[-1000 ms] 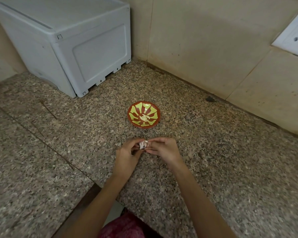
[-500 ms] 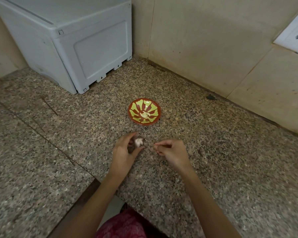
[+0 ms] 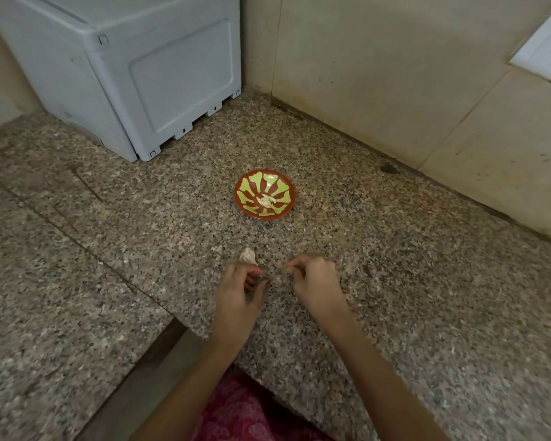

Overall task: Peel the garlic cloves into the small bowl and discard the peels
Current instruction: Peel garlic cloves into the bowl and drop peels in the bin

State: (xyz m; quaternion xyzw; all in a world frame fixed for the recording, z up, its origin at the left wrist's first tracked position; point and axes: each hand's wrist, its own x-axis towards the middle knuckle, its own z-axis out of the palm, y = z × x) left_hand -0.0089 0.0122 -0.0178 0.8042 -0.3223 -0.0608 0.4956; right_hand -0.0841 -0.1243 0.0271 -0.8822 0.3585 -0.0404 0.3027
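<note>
Two hands hover low over the speckled stone counter [image 3: 411,281] in the head view, just in front of the small bowl [image 3: 281,191]. The left hand [image 3: 239,291] pinches a garlic clove [image 3: 248,256] at its fingertips, so that the pale clove sticks out past them toward the bowl. The right hand [image 3: 315,284] has its fingers curled in with the thumb against the forefinger; whether a scrap of peel sits between them I cannot tell.

A second ago both hands met on the clove. Half a second ago they had parted, and now the gap between them is wider, with the clove left in the left hand alone.

The bowl, red with yellow-green petals, stands where it stood, apart from both hands, with peeled cloves [image 3: 265,200] in its middle.

Behind it on the left a grey plastic box [image 3: 159,74] sits in the corner. A white wall socket [image 3: 547,55] shows at the upper right, and red patterned cloth [image 3: 245,412] at the bottom edge.
</note>
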